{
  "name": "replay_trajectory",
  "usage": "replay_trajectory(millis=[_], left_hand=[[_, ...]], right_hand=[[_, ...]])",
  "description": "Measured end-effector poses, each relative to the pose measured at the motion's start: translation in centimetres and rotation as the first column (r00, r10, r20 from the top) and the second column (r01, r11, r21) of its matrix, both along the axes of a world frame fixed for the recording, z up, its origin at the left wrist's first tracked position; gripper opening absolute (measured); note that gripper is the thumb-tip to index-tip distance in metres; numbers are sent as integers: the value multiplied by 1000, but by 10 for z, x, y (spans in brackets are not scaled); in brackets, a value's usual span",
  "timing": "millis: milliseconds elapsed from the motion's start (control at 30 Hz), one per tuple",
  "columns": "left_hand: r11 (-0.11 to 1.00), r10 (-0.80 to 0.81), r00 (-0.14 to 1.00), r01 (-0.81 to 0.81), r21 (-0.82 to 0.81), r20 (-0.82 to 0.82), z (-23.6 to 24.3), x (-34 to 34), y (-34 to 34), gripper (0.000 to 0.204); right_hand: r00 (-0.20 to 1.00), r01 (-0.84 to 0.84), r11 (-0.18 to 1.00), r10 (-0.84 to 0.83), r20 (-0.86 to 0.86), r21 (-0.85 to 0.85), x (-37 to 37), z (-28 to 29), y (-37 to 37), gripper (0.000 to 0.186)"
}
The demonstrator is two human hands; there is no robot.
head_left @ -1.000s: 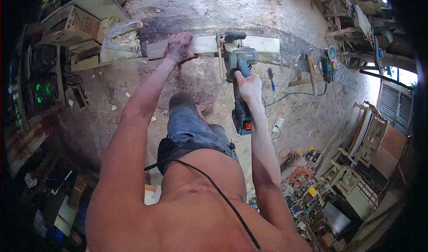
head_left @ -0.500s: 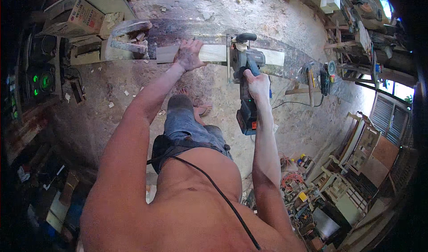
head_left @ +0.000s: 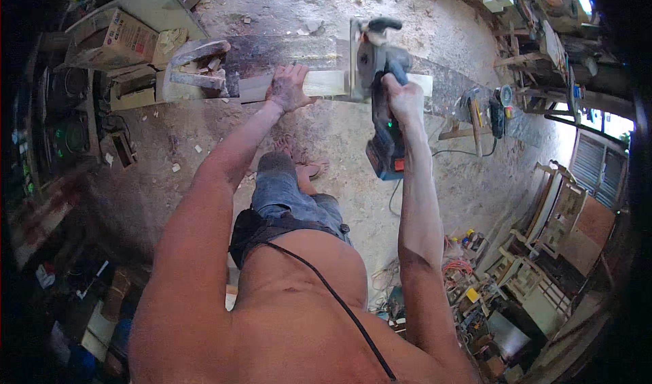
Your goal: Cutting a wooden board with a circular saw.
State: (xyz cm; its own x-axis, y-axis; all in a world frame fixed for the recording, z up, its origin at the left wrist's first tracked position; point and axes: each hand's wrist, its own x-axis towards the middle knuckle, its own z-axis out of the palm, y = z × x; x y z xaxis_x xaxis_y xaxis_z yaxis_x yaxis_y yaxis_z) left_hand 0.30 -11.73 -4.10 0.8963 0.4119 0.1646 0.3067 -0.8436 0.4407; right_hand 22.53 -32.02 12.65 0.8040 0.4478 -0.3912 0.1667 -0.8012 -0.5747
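Note:
A pale wooden board [head_left: 326,82] lies crosswise on a dark, worn bench [head_left: 272,49]. My left hand [head_left: 290,88] holds it down near its left end, the fingers over the far edge and the thumb at the near side. My right hand [head_left: 404,102] is closed round the rear handle of a cordless circular saw [head_left: 382,64]. The saw is slightly blurred over the right part of the board, its battery towards me. Its body hides some of the board, and I cannot tell whether the blade touches the wood.
A wooden box-like piece [head_left: 200,71] and a cardboard box [head_left: 125,41] sit at the left. On the bench's right end lie a hammer [head_left: 474,115] and a corded power tool [head_left: 501,112]. Timber is stacked at the far right; wood scraps dot the floor.
The saw and my right hand have moved away from me and slightly to the right, with the saw's base shifting beyond the board's far edge. My left hand stays on the board.

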Motion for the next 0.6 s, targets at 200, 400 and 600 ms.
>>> replay_trajectory(millis=[200,400,600], left_hand=[[975,-78,919,-11,-224,-387,25,41,30,107],[753,-314,798,-121,-646,-515,22,60,100,116],[473,-264,869,-263,-841,-420,24,65,85,66]], right_hand=[[964,256,917,-264,-16,306,-7,98,-23,41],[960,258,907,-279,17,332,-54,100,-110,32],[953,297,955,-295,-71,24,-106,71,-168,38]])
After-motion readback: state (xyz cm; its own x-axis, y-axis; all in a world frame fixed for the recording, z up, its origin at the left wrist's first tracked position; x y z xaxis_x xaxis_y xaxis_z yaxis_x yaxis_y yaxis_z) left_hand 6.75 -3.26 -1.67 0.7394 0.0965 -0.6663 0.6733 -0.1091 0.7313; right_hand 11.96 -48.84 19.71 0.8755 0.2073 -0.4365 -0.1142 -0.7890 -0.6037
